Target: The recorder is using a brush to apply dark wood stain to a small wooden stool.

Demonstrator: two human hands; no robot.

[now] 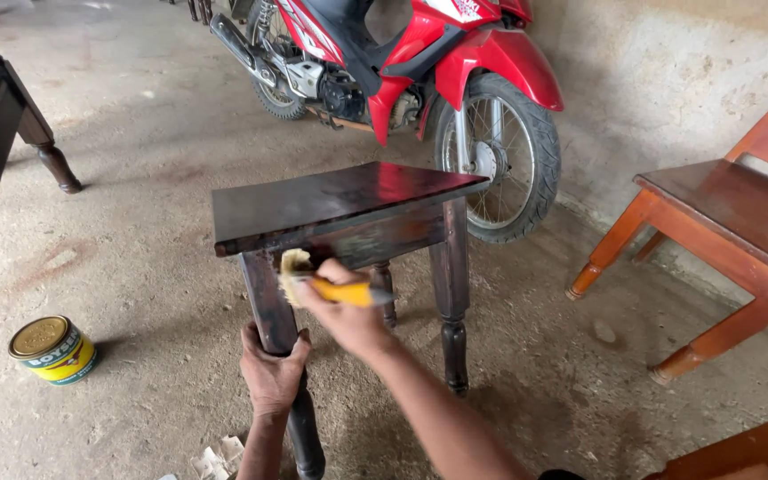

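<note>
A small dark-stained wooden stool [340, 200] with turned legs stands on the concrete floor. My left hand [270, 372] grips its near left leg low down. My right hand [348, 311] holds a paintbrush [313, 283] with a yellow handle. The pale bristles touch the top of that same leg, just under the glossy seat. The stool's top looks wet and shiny.
A closed round tin [52, 348] with a gold lid stands on the floor at left. A red motorbike [420, 71] is parked right behind the stool. An orange-brown wooden chair [722, 231] stands at right; dark furniture [11, 116] at far left. Crumpled white scraps [215, 462] lie near my left wrist.
</note>
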